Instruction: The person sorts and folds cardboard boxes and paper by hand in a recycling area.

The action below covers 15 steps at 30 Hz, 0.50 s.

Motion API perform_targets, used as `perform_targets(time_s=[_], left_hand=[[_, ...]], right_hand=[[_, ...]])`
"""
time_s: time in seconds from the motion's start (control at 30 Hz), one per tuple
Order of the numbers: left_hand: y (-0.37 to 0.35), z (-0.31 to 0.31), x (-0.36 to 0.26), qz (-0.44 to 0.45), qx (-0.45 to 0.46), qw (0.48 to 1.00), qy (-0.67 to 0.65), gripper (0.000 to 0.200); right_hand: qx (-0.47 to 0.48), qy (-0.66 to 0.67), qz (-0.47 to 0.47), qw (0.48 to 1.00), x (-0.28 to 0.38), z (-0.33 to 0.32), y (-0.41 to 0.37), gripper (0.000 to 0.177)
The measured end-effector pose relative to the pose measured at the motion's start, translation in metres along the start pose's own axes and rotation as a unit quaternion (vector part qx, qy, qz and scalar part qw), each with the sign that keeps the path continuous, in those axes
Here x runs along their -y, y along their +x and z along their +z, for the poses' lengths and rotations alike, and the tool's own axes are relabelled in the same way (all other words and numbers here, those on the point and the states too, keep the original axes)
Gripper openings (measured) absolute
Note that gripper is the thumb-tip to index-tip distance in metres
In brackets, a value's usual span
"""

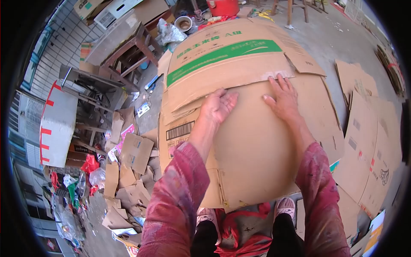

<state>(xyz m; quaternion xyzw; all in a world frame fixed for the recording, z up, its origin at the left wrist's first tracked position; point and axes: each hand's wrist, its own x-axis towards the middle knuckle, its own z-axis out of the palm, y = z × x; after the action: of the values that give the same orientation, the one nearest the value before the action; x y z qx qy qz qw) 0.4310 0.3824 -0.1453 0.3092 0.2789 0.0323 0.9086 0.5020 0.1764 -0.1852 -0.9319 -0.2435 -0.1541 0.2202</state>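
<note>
Flattened cardboard boxes lie stacked in front of me. The upper sheet (239, 40) has a green band and green printed characters, and its near edge crosses the plain brown cardboard (252, 158) below it. My left hand (219, 105) rests at that edge, palm turned inward and fingers loosely curled, with nothing visible in them. To its right, my right hand (282, 96) lies flat with fingers apart on the plain cardboard, its fingertips touching the upper sheet's edge. A printed barcode (180, 130) shows on a sheet by my left forearm.
More flattened boxes (364, 141) lean on the right, and a tied bundle (390, 70) stands farther back. Torn cardboard scraps (135, 152) and plastic bags litter the left floor. A wooden table (124, 47) stands behind them. Red strips (244, 229) lie between my feet.
</note>
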Motion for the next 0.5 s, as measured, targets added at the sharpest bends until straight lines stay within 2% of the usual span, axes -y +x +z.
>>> perform_targets(time_s=[0.03,0.1,0.13,0.2,0.23,0.27,0.3,0.33,0.4,0.43,0.5], left_hand=[[-0.011,-0.007,-0.004,0.002,-0.003,1.0,-0.003,0.038],[-0.027,-0.021,-0.017,0.005,-0.005,0.993,0.121,0.026],[-0.03,-0.029,-0.026,0.007,-0.002,0.993,0.117,0.026],[-0.031,-0.046,-0.039,0.15,-0.106,0.929,0.322,0.032],[-0.029,-0.052,-0.041,0.15,-0.107,0.93,0.317,0.032],[-0.027,-0.06,-0.043,0.321,-0.119,0.789,0.51,0.036],[-0.025,-0.067,-0.043,0.461,-0.121,0.579,0.662,0.041],[-0.021,-0.072,-0.041,0.457,-0.126,0.582,0.661,0.041],[-0.013,-0.073,-0.031,0.456,-0.119,0.389,0.792,0.048],[-0.01,-0.077,-0.029,0.454,-0.118,0.392,0.791,0.048],[-0.01,-0.081,-0.024,0.378,-0.102,0.422,0.818,0.049]], right_hand=[[-0.001,0.006,-0.005,1.0,0.0,0.0,-0.002,0.06],[0.001,-0.004,-0.01,1.0,0.002,-0.001,-0.002,0.059],[-0.002,-0.005,-0.012,1.0,0.0,0.001,-0.003,0.059],[-0.006,-0.011,-0.02,1.0,-0.001,0.003,-0.001,0.059],[-0.004,-0.022,-0.011,1.0,0.0,0.004,-0.001,0.059],[0.001,-0.032,-0.004,0.999,0.001,0.006,-0.001,0.059],[0.006,-0.033,-0.008,0.999,0.001,0.007,-0.001,0.059],[0.003,-0.037,-0.012,0.999,0.0,0.007,-0.001,0.059],[0.004,-0.044,-0.017,0.999,0.0,0.009,-0.002,0.059],[0.006,-0.052,-0.015,0.999,0.001,0.009,-0.002,0.059],[0.011,-0.061,-0.008,0.998,0.0,0.01,-0.004,0.058]])
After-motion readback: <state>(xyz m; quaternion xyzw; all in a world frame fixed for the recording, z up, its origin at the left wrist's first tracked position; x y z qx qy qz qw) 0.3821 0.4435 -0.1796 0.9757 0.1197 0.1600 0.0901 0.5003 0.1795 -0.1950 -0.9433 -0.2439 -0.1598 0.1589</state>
